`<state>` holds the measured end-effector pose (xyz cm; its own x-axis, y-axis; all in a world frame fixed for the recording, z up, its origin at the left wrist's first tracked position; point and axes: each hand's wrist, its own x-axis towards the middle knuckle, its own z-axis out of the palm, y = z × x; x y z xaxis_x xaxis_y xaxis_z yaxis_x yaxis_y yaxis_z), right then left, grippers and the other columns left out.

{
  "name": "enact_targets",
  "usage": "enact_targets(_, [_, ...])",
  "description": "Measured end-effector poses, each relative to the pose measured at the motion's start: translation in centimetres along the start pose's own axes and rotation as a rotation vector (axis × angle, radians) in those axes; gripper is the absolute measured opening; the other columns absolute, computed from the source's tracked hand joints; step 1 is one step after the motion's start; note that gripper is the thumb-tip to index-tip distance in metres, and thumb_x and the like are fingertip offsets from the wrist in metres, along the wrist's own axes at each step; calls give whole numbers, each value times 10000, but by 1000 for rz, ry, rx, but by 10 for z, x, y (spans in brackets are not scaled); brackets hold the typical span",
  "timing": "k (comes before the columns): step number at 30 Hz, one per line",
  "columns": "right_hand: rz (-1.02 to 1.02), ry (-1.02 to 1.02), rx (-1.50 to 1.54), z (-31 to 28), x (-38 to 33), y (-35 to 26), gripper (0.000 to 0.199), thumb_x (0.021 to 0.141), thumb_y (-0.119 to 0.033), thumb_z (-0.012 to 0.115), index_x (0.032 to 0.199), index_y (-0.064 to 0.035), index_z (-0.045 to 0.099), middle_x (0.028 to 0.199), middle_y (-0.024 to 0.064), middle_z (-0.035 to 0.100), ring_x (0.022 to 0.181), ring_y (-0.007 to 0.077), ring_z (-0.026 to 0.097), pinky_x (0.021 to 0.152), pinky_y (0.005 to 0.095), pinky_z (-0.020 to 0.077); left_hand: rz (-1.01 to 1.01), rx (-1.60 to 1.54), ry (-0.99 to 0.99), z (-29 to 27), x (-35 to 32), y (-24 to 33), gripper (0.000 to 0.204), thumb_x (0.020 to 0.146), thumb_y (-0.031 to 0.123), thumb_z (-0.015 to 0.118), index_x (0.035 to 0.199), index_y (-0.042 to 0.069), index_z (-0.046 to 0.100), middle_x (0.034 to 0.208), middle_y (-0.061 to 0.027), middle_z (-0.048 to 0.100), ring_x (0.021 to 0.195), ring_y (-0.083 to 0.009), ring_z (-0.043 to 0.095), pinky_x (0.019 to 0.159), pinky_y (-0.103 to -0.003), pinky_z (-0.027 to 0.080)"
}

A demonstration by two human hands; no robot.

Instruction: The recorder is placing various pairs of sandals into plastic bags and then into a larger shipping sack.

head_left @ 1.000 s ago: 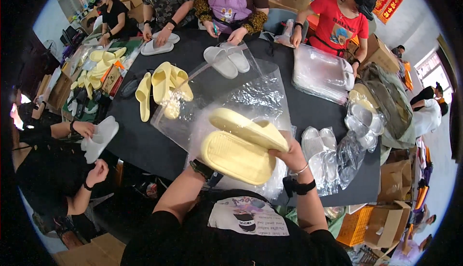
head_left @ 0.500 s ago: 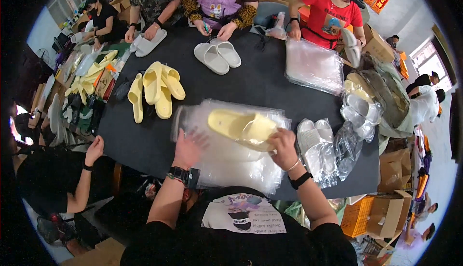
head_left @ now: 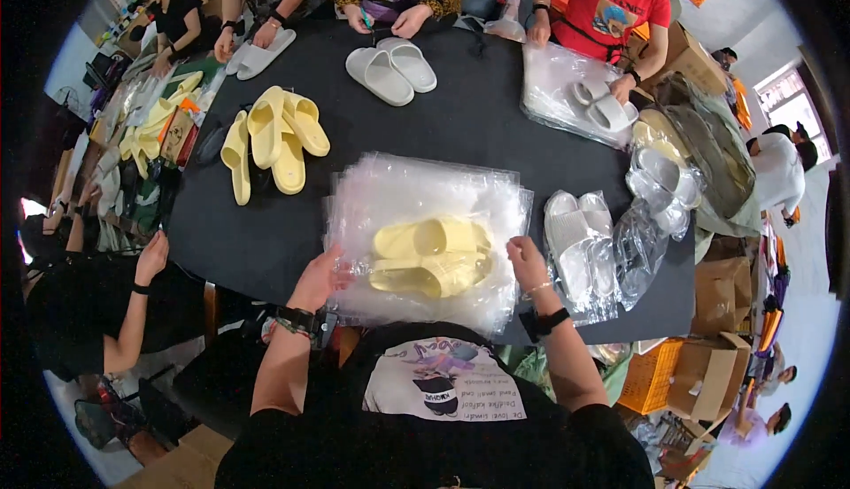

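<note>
A pair of pale yellow slide slippers (head_left: 432, 239) lies side by side in front of me, with clear plastic over at least the nearer one. Beneath them is a stack of clear plastic bags (head_left: 416, 179). At the stack's left edge, my left hand (head_left: 317, 282) has its fingers closed on crinkled film of a plastic bag beside the slipper ends. My right hand (head_left: 529, 266) is at the right edge, fingers curled in on the film there. It is apart from the slippers, and its fingertips are partly hidden.
Loose yellow slippers (head_left: 288, 148) lie to the left, grey slippers (head_left: 390, 73) farther back. Bagged slippers (head_left: 580, 250) lie right of the stack. Across the black table (head_left: 354, 130), people work; one in red handles light slippers (head_left: 606, 106) over another bag pile. An orange crate (head_left: 651, 374) stands lower right.
My right hand has let go of the yellow slipper, which now lies beside its mate on the stack. My left hand has closed at the bag edge. The person in red has lowered light slippers onto bags.
</note>
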<state>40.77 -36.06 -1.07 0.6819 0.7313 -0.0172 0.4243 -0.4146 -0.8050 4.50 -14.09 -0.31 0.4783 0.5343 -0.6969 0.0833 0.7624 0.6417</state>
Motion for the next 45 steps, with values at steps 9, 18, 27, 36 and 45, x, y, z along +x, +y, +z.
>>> enact_targets(9, [317,-304,519,53,25,38,210,903,-183,620,1024,-32,538,861,39,603,678,124,574,615,250,480,166,46,-113,26,-6,23,316,952,255,548,1193,50,542,880,-102,678,701,-182,664,564,-244,476])
enact_targets(18, [395,-170,317,47,22,44,459,906,-350,596,1186,-15,452,977,128,601,744,188,623,596,314,515,39,-287,-248,-2,13,17,506,974,467,315,1275,95,482,1156,-210,616,1118,-320,564,873,-447,443])
enact_targets(27, [257,-581,47,-23,-34,12,869,784,-375,763,1371,-34,221,1107,216,560,771,193,645,632,303,534,7,-315,-240,-27,-5,-12,469,979,367,377,1343,76,430,1257,-211,542,1124,-354,560,867,-433,497])
enact_targets(36, [436,-453,487,5,-44,23,646,817,-62,687,1339,-49,306,1116,178,546,796,200,645,673,302,541,186,264,-264,2,24,-27,517,825,87,687,1304,34,499,1155,-98,598,909,-141,620,699,-251,495])
enact_targets(45, [354,-397,446,-7,-51,27,644,807,-26,656,1349,-44,309,1236,198,481,844,219,663,654,295,541,86,691,-183,32,26,-17,294,889,293,644,1011,28,677,673,-21,629,534,-84,555,482,-243,419])
